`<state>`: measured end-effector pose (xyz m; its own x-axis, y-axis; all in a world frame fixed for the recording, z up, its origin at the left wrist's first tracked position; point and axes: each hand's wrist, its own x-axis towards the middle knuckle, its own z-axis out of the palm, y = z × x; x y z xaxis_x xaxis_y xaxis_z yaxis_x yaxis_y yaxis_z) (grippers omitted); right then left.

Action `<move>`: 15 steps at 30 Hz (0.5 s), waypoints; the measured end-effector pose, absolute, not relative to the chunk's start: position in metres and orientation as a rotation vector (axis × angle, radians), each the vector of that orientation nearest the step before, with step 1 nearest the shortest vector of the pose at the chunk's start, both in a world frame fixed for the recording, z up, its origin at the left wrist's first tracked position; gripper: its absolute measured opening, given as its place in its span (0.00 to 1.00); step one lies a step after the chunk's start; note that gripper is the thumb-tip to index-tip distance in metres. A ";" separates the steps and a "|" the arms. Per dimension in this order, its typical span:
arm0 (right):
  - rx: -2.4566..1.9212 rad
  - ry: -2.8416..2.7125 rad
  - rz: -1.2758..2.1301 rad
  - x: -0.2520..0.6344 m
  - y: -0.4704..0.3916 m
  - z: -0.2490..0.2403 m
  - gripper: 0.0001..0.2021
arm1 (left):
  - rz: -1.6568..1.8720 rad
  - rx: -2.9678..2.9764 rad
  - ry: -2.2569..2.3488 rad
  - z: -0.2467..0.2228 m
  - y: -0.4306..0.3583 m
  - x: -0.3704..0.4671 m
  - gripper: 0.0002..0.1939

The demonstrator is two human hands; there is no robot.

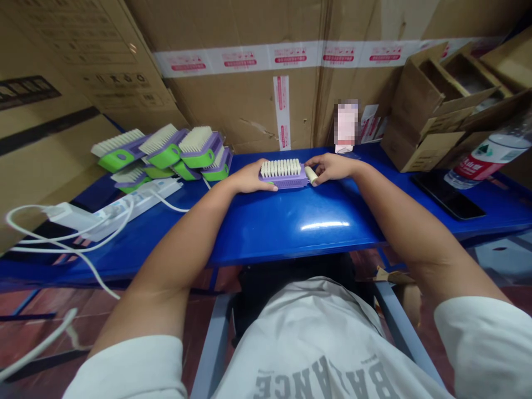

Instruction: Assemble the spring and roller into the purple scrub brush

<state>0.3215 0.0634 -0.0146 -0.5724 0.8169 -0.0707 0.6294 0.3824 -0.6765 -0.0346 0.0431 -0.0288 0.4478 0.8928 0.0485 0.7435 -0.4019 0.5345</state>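
Note:
My left hand (252, 178) is closed around the left end of a purple scrub brush (285, 181), whose rows of cream bristles face up. The brush is at the blue table's far side, in front of the cardboard. At its right end is a small cream cylinder (311, 175), pinched between the thumb and fingers of my right hand (328, 168). The cylinder is close against the brush; I cannot tell whether the two are joined. On the left, several purple and green brushes (197, 147) are piled with their bristles up.
A white power strip (137, 202) with cables lies left on the blue table (270, 233). On the right are a black phone (451, 197), a water bottle (486, 158) and open cardboard boxes (424, 105). Large taped cardboard (241, 105) stands behind, with a blurred pinkish item (346, 124) against it.

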 end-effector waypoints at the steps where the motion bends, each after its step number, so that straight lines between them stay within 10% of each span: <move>1: -1.278 -2.371 0.971 0.321 0.063 -0.014 0.44 | 0.456 2.260 1.380 -0.028 0.043 -0.034 0.55; 15: -1.302 -2.346 0.989 0.320 0.060 -0.014 0.43 | 0.451 2.250 1.382 -0.028 0.042 -0.033 0.55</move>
